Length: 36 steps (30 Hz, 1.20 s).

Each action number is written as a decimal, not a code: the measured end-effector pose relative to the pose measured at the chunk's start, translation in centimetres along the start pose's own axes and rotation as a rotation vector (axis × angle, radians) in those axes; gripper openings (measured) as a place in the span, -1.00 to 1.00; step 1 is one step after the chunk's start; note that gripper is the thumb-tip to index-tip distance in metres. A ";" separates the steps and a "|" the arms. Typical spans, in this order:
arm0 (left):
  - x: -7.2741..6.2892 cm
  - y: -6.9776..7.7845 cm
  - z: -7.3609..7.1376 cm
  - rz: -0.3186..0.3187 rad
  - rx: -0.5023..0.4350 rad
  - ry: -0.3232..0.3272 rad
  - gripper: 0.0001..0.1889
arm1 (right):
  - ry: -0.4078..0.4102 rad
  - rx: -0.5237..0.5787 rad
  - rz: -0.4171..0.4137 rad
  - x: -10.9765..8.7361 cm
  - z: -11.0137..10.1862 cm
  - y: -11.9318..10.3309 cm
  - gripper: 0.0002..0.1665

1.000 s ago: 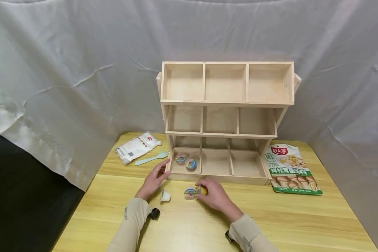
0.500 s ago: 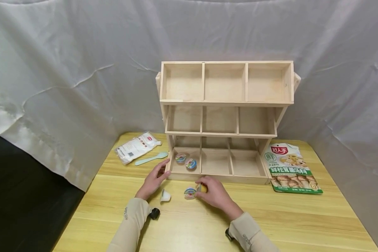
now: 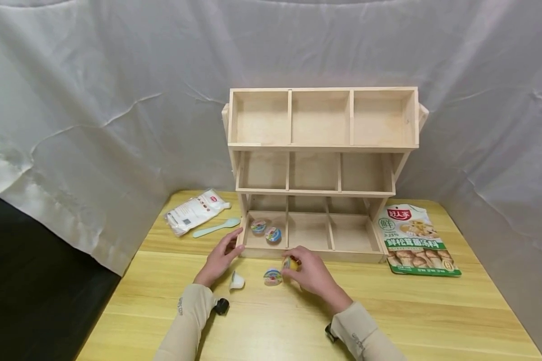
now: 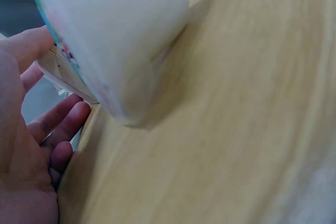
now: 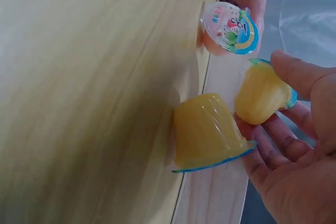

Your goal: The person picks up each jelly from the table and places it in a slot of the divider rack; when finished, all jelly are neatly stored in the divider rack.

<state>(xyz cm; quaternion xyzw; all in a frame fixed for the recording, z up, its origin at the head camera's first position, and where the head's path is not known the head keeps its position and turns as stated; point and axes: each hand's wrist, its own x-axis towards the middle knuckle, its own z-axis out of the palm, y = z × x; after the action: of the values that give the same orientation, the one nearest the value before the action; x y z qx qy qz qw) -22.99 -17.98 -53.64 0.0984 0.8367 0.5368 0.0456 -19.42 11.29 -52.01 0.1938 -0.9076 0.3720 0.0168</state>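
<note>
Pinching a yellow cup (image 5: 260, 95) in right fingers (image 5: 298, 74), left fingers (image 4: 68, 121) relaxed beside rack (image 3: 316, 192), white cup (image 3: 238, 282) between

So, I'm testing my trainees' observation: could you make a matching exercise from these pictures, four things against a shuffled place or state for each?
1. right hand
2. left hand
3. spoon
4. pouch

A. beside the white packet
B. holding a yellow cup
C. right of the rack
D. at the rack's near left corner

Pairs: 1-B, 2-D, 3-A, 4-C
</note>
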 end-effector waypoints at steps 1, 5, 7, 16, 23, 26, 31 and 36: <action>0.0 0.0 0.0 0.000 -0.002 0.002 -0.39 | 0.008 0.006 0.001 0.1 -0.1 0.0 -0.55; 0.0 0.0 0.0 0.000 -0.004 0.005 -0.39 | 0.052 0.064 0.031 0.4 -0.6 -0.2 -0.55; 0.0 0.0 -0.1 -0.003 -0.006 0.003 -0.39 | 0.075 0.104 0.054 0.5 -0.9 -0.2 -0.55; -0.2 0.3 -0.1 -0.005 -0.006 0.004 -0.40 | 0.155 0.305 0.153 1.3 -2.3 0.0 -0.50; -0.1 0.2 -0.1 0.008 0.008 0.004 -0.39 | 0.217 0.368 0.145 2.3 -2.8 0.7 -0.41; -0.1 0.2 -0.2 0.006 0.015 0.005 -0.40 | 0.213 0.385 0.155 2.6 -2.9 1.0 -0.34; 0.0 0.1 -0.1 0.005 0.011 0.005 -0.40 | 0.199 0.391 0.166 3.2 -3.1 1.4 -0.30; 0.0 0.0 -0.1 0.005 0.011 -0.001 -0.39 | 0.206 0.386 0.175 3.7 -3.1 1.8 -0.27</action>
<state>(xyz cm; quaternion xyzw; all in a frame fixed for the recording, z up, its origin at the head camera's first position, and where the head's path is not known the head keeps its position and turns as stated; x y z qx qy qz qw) -23.04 -18.07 -53.54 0.1008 0.8394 0.5322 0.0441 -23.88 13.32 -50.29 0.0750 -0.8266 0.5564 0.0395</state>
